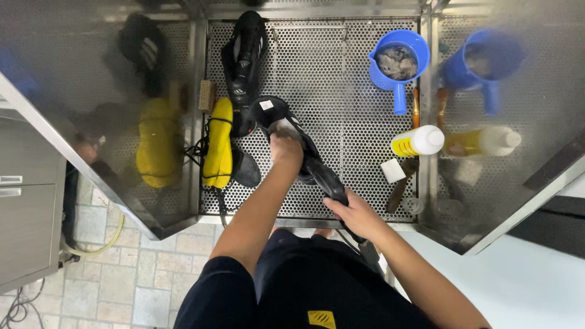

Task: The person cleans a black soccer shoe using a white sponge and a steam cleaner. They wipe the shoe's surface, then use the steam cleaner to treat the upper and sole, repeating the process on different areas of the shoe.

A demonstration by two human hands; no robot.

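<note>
Left hand (286,149) was closed around the top of a black shoe (277,119), fingers tucked into or over its opening; how far inside could not be told. Right hand (356,214) gripped the handle of a black nozzle tool (323,176), its front end touching the shoe's side. Shoe sat near the middle of the perforated steel tray (347,91), slightly toward the left edge. Just left of it lay a yellow insole (218,143) with black laces beside it, and a dark insole (247,170) touching the yellow one's lower end. Second black shoe (244,58) lay toward the far left corner, a small brush (206,95) at the left edge. Blue scoop (397,61) holding grey material stood at the far right corner. White-capped yellow bottle (417,141) lay on its side near the right edge, a white block (393,170) just below it. Steel side walls mirrored these items.
</note>
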